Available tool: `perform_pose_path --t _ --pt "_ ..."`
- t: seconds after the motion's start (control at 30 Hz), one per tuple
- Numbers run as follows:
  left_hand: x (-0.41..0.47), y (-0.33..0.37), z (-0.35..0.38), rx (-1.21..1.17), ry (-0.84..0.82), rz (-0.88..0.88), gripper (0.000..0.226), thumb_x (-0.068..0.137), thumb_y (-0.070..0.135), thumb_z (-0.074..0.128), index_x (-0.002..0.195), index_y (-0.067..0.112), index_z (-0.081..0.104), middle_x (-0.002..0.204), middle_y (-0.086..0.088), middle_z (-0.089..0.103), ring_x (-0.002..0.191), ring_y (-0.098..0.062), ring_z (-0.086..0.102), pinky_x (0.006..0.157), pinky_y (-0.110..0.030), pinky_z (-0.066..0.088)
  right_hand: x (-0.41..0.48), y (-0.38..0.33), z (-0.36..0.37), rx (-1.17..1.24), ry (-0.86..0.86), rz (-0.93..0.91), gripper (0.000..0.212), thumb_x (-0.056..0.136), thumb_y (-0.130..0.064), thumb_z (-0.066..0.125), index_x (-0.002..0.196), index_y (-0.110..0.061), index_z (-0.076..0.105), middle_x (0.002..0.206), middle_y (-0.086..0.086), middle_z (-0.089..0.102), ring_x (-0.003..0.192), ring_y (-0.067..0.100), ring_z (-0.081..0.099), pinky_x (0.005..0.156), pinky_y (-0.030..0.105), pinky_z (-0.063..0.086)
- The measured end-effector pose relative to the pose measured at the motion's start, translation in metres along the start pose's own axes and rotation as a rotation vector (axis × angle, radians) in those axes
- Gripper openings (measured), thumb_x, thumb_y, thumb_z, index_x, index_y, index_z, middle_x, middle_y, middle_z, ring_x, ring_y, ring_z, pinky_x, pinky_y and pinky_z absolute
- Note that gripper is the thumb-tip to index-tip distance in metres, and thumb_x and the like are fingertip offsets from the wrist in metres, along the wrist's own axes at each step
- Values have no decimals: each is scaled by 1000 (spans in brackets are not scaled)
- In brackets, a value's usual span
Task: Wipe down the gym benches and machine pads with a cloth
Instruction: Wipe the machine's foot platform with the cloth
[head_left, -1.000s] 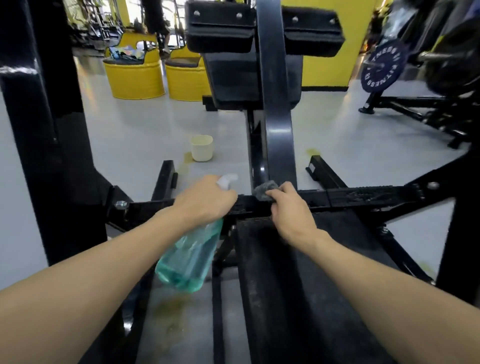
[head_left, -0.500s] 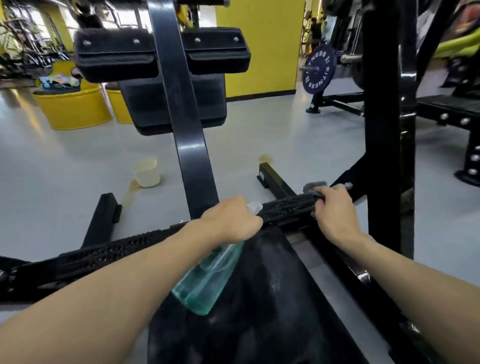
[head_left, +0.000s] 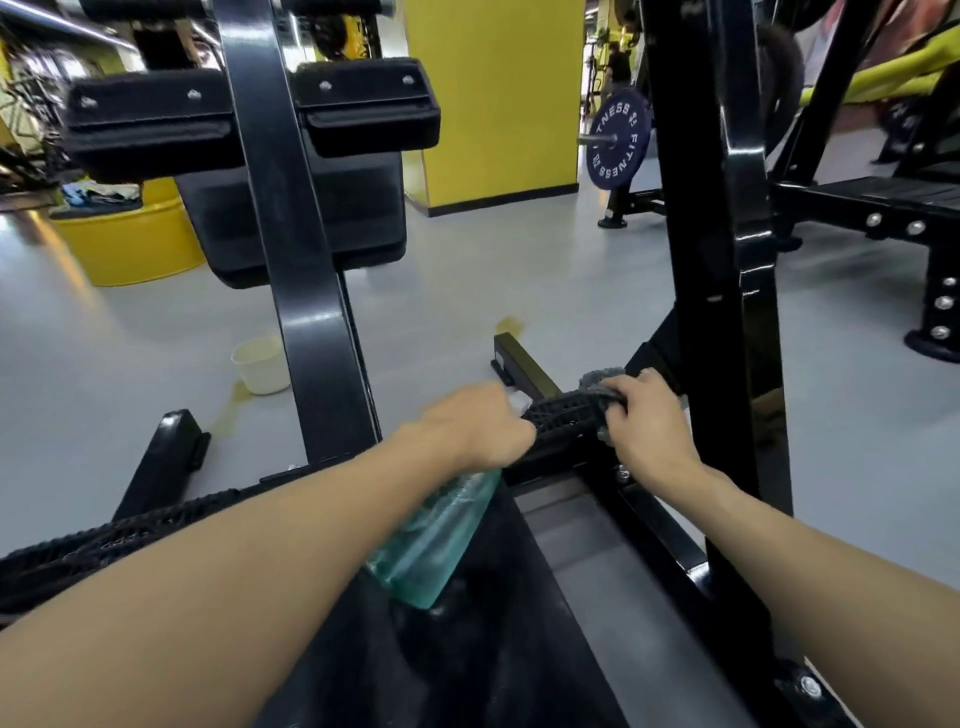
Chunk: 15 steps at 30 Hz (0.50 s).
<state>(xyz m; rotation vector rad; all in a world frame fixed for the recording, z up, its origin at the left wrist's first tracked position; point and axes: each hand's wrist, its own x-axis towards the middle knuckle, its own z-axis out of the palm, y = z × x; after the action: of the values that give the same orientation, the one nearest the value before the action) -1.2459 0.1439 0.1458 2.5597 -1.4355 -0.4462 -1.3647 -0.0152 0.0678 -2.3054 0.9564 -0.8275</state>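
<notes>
My right hand (head_left: 649, 421) presses a grey cloth (head_left: 600, 382) onto the right end of the machine's black textured footbar (head_left: 563, 415), close to a black upright post (head_left: 727, 260). A teal spray bottle (head_left: 436, 540) hangs nozzle-up from my left hand (head_left: 475, 426), just left of the cloth and above the black bench pad (head_left: 467, 649). Two black roller pads (head_left: 156, 119) and a larger back pad (head_left: 363, 218) sit higher up on the centre post (head_left: 291, 234).
A cream cup (head_left: 260, 364) stands on the grey floor beside a yellowish stain. Yellow drum seats (head_left: 124, 239) lie at the left, a yellow pillar behind. A blue weight plate (head_left: 618, 140) and another black bench frame (head_left: 883, 208) are at the right.
My right hand slid the cloth along the footbar from the centre post to its right end. The left hand and bottle followed rightwards, as did my view.
</notes>
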Motion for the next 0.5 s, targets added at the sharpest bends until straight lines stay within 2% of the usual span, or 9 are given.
perform_pose_path --t 0.1,0.13,0.17,0.2,0.23,0.3,0.37,0.43,0.5 --pt "18 17 7 -20 -17 39 14 84 20 41 71 19 43 81 -8 51 70 -25 49 56 -32 34 3 11 5 3 -17 15 35 95 -8 46 123 -15 64 126 13 47 65 10 60 87 44 54" --pt "22 20 8 -38 -21 49 14 82 23 39 79 20 52 84 -8 54 75 -27 52 61 -33 42 4 12 6 2 -25 22 35 95 -8 45 125 -15 63 124 11 48 69 10 59 90 43 52" --pt "27 21 9 -54 -21 48 25 80 25 37 93 21 59 87 -7 57 80 -28 55 70 -36 50 6 13 7 -14 -33 22 36 96 -9 45 127 -15 62 123 10 49 77 14 59 93 42 50" --pt "29 20 8 -75 -24 28 34 80 26 37 104 21 60 88 -6 60 82 -29 58 76 -39 53 8 13 10 -27 -38 16 36 96 -10 45 128 -15 61 122 9 50 87 21 59 94 41 48" --pt "30 19 7 -103 -26 3 33 81 24 39 107 20 59 87 -6 63 82 -29 60 78 -38 55 11 13 13 -32 -35 12 37 96 -11 45 129 -16 60 123 10 50 94 25 58 94 39 47" --pt "33 11 6 -139 -13 -51 19 86 17 41 94 13 57 81 -6 61 76 -26 58 65 -32 51 16 13 22 -34 -33 10 37 98 -13 43 132 -16 57 125 9 48 97 27 56 89 35 46" --pt "33 -7 4 -195 60 -111 15 90 12 42 77 9 48 74 -4 50 67 -21 47 53 -30 35 18 13 32 -54 -48 14 38 99 -13 42 136 -15 53 126 8 47 90 25 53 83 31 42" --pt "31 -33 2 -292 141 -215 23 92 16 47 69 12 44 71 -2 46 61 -15 42 53 -27 35 16 10 42 -85 -60 32 37 99 -12 41 135 -13 53 126 9 46 85 24 52 80 31 40" --pt "25 -56 3 -394 173 -294 26 92 15 50 66 15 45 69 0 46 59 -11 42 54 -22 37 12 4 52 -140 -47 28 33 99 -11 43 129 -9 55 126 11 45 88 29 56 77 32 39"
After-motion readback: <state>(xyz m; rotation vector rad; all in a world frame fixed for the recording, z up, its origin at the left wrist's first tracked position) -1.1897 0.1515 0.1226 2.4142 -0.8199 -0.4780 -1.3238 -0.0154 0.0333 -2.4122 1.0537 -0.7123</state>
